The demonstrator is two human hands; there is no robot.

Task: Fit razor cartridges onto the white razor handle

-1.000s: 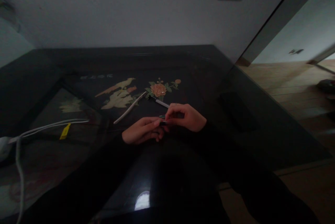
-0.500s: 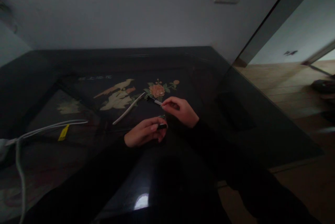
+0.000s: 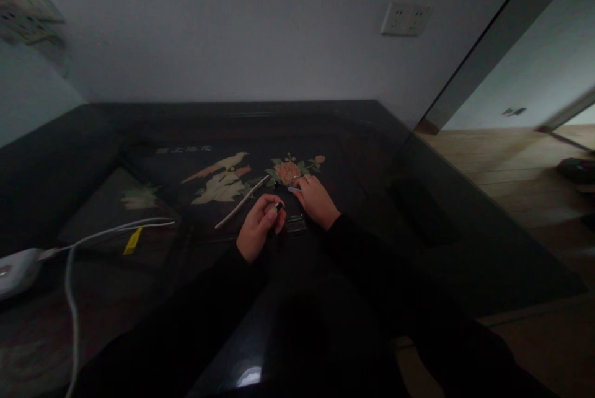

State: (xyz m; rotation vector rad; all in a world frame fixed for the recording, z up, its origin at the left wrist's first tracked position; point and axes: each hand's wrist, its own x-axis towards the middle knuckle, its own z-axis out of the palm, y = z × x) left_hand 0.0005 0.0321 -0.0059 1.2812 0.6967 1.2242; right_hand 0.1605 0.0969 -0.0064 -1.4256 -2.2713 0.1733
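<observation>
My left hand point(image 3: 263, 221) is closed around a small black piece point(image 3: 279, 206), whose kind is too dark to make out. To its right, my right hand point(image 3: 317, 199) has its fingers and thumb together on a short, pale, slim piece point(image 3: 294, 190), low over the dark table point(image 3: 353, 274). A small dark flat object with shiny lines point(image 3: 295, 224) lies between and just below the hands. Left of them, a cream-coloured thin strip point(image 3: 242, 203) rests slantwise on the tabletop, apart from both hands.
At the left stand a white plug-in block point(image 3: 18, 271) and a white cable point(image 3: 72, 299) with a yellow tag point(image 3: 133, 241). A bird-and-flower picture point(image 3: 223, 187) decorates the tabletop. Behind rises a wall with a socket point(image 3: 406, 18). The table's right edge drops to a wooden floor point(image 3: 483, 156).
My left hand has turned more upright and moved up and left, uncovering more of the dark flat object. My right hand's fingers have come down over the pale piece. The camera view has shifted.
</observation>
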